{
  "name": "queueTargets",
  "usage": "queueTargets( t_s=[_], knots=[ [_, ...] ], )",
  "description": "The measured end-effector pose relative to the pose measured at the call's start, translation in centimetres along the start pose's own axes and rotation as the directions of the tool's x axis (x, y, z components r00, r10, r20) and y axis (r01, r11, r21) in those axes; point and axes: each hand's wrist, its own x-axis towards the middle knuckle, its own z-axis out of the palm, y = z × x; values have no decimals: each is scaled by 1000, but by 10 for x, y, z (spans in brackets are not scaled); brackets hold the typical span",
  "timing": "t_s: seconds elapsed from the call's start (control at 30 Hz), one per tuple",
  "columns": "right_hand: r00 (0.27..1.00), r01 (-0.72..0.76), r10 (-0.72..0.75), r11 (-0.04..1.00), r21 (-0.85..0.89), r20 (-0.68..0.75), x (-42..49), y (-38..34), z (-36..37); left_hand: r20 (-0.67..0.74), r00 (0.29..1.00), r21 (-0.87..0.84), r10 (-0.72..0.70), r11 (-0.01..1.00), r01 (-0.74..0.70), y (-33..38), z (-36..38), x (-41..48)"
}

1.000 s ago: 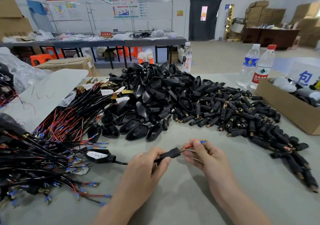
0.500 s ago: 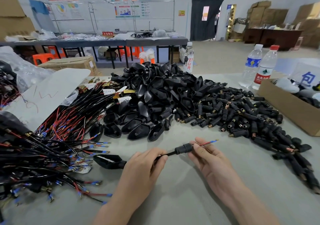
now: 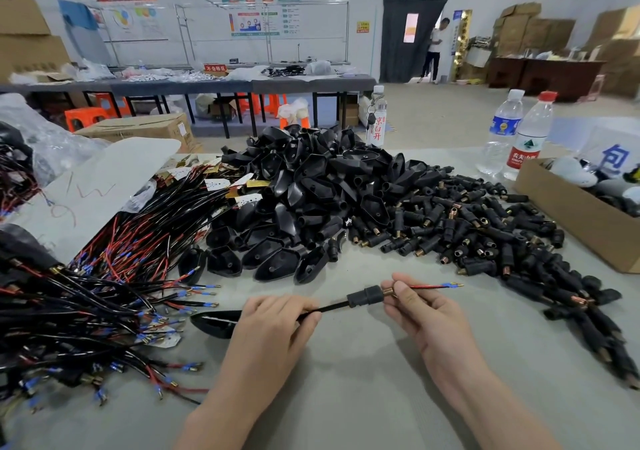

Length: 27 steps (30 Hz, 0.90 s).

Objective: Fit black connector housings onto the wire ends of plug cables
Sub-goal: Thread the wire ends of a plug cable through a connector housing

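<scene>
Centrally, at near edge of grey bench (image 3: 363, 390): left hand (image 3: 270, 328) grips a black cable (image 3: 332, 307); right hand (image 3: 426, 314) pinches its red/black wires (image 3: 427, 287) just right of a black connector housing (image 3: 366, 295) (threaded on cable, btwn both hands). Loose housings (image 3: 450, 221) heaped far side.

Housing (image 3: 365, 295) on the cable (image 3: 332, 307): matt black plastic, coppery metal collar (image 3: 388, 291). Shell pile (image 3: 311, 186) is glossy black plastic. Table (image 3: 363, 363) under the pile smooth matt grey, box (image 3: 568, 221) right of it raw cardboard.
</scene>
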Motion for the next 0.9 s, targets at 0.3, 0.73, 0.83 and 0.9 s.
queueTargets(
  t_s=[0.3,0.73,0.83,0.9],
  knots=[
    [995,-18,25,997,-71,93,-3,-1,3,-21,999,-38,-24,999,23,0,-1,1],
    [991,-3,12,998,-68,135,-5,3,7,-36,999,-49,19,999,-21,5,-2,2],
    [991,-10,19,998,-66,136,-4,3,7,-49,997,-26,61,998,-62,6,-1,2],
    [990,19,-3,993,-112,141,-3,2,7,-51,997,-30,59,998,-60,5,0,1]
  ],
)
